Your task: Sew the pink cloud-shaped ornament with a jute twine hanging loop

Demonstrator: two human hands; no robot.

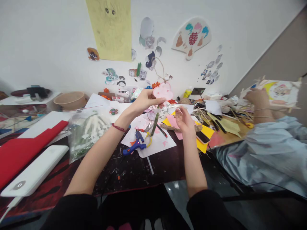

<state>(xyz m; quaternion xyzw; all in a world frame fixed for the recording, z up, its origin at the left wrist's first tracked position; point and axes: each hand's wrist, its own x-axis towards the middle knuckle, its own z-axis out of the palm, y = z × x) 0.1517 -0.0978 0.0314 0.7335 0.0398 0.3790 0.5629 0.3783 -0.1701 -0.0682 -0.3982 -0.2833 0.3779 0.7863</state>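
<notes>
My left hand (148,99) pinches a pink cloud-shaped ornament (163,91) by its lower left edge, above the cluttered table. A twine loop (163,68) rises from the ornament's top. Below it hangs a narrow green strip (155,123); how the two join is hidden. To the right, my right hand (184,119) is raised with fingers curled and tips together, apart from the ornament. Whatever those fingertips hold is too small to name. Under my hands, a blue glue gun (136,143) and yellow-handled scissors (148,140) lie on white paper (165,147).
At left are a bag of white and green pieces (88,131), a white power bank (35,171) and red card (31,150). A phone (202,137) lies on yellow paper (208,130). At right, another person's hand (257,99) holds a framed picture (281,92).
</notes>
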